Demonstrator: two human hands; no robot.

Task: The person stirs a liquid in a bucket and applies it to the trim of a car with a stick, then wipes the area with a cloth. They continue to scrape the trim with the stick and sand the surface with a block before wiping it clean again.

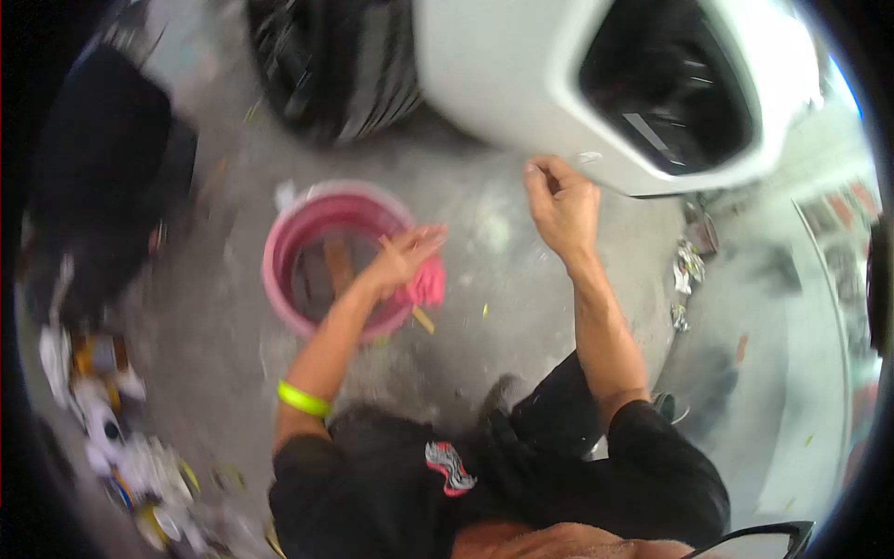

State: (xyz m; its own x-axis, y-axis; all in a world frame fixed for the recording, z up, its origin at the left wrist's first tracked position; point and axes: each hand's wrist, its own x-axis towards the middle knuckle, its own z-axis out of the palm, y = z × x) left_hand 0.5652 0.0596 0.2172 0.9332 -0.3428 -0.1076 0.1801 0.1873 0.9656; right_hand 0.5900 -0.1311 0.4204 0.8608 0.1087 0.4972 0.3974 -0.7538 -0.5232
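Note:
My left hand (405, 262), a yellow-green band on its forearm, is stretched out flat over the right rim of a pink basin (276, 270). A bright pink cloth (427, 282) hangs over that rim just under the fingers. Inside the basin is a brownish block-like thing (338, 265). Close to the lower edge of a white car bumper (507, 88), my right hand (564, 207) is closed, with fingertips and thumb drawn together. I cannot tell what, if anything, is in that pinch.
A black tyre (340, 70) stands behind the basin. Dark bulky material (102, 177) is at the left, with assorted bottles and wrappings (121, 429) below it. Crumpled scraps (687, 268) lie on the floor at the right. A small yellowish strip (424, 320) is beside the basin.

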